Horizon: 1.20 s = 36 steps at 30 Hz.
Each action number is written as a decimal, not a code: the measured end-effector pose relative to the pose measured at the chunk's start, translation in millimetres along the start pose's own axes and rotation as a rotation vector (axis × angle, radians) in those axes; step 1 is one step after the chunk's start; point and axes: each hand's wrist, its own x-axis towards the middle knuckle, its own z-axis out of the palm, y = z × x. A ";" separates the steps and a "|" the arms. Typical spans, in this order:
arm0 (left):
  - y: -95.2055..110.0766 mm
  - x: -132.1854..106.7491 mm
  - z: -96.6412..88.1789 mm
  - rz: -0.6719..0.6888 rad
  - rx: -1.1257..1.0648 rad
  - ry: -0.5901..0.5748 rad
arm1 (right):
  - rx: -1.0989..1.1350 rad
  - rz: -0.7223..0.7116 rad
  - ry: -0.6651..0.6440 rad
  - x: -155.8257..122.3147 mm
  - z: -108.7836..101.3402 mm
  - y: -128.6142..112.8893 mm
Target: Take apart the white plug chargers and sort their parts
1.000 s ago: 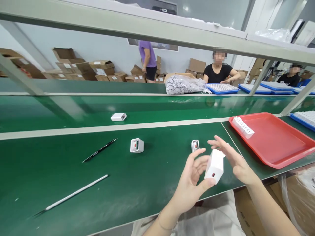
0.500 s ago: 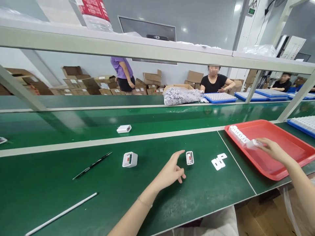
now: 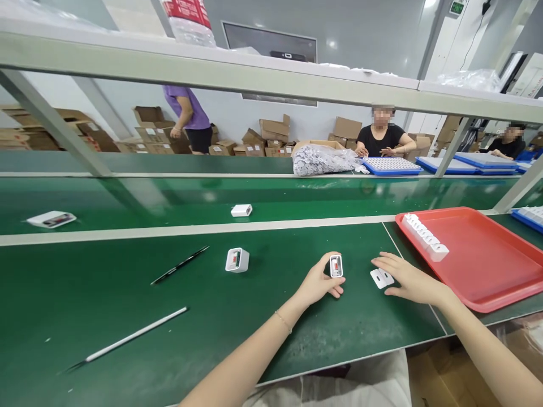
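My left hand (image 3: 319, 285) is closed around a small white charger housing (image 3: 340, 265), its open end facing me with red and white parts inside. To its right, my right hand (image 3: 413, 281) hovers over or touches a few flat white cover plates (image 3: 376, 278) with slots; its fingers are spread and partly hide them. Another white housing (image 3: 243, 260) stands on the green bench to the left, with a green board and a red part showing in its open end. Beyond my right hand, a red tray (image 3: 487, 254) carries a row of white blocks (image 3: 439, 251) along its left side.
A black pen (image 3: 180, 264) and a thin white rod (image 3: 136, 334) lie at the left. On the belt behind are two white housings (image 3: 241, 210). Across it are a bag of small parts (image 3: 322, 160), blue trays (image 3: 390, 166) and co-workers. A shelf beam (image 3: 212, 73) spans above.
My right hand has let go of a white block in the red tray and moved left to the cover plates. My left hand has closed on the housing. The belt housings have shifted right.
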 end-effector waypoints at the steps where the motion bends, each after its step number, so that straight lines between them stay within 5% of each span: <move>1: 3.7 -6.5 -1.2 0.003 0.024 0.002 | 0.019 -0.014 -0.037 7.4 4.7 -1.9; 6: 23.2 -51.9 -6.2 0.105 0.197 0.081 | 0.047 -0.013 0.028 21.3 7.1 -16.5; 11: 34.3 -79.6 -0.4 0.129 0.370 0.194 | 0.169 -0.140 0.246 23.4 -6.7 -86.0; 15: 40.2 -88.0 6.6 0.180 0.419 0.228 | 0.140 -0.264 0.260 34.1 -7.9 -126.2; 19: 42.3 -97.7 8.8 0.217 0.418 0.239 | 0.182 -0.278 0.243 41.8 -6.9 -134.0; 30: 34.8 -104.9 2.3 0.660 0.536 0.259 | 0.482 -0.134 0.302 39.4 -0.2 -147.3; 36: 37.2 -106.9 3.0 0.635 0.473 0.281 | 0.402 -0.188 0.377 37.4 -1.7 -152.7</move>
